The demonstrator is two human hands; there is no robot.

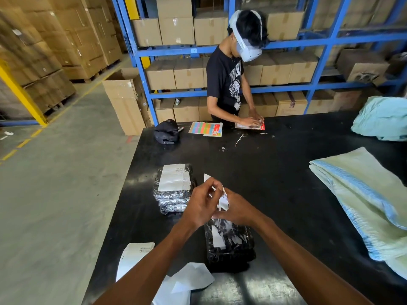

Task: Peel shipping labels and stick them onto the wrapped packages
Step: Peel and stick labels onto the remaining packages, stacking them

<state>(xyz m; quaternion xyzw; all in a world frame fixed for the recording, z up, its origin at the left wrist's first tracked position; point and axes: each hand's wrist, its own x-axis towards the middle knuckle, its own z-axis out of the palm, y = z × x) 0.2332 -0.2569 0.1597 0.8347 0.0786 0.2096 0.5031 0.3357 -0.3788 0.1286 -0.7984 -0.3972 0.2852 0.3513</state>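
Note:
My left hand (pixel 201 205) and my right hand (pixel 239 209) both pinch a white shipping label (pixel 222 200), held upright above the black table (pixel 275 172). Its top corner sticks up past my fingers. Just below my hands lies a black plastic-wrapped package (pixel 230 245) with a white strip showing on top. To the left stands a stack of wrapped packages (pixel 174 190); the top one carries a white label (pixel 175 177). More white label sheets (pixel 133 258) and peeled backing paper (pixel 189 280) lie at the table's near left edge.
Across the table a person (pixel 229 84) presses on a card, beside a colourful sheet (pixel 206 128) and a black cap (pixel 166 132). Pale woven sacks (pixel 361 194) lie on the right. Blue racks (pixel 136 62) of cartons stand behind; concrete floor lies left.

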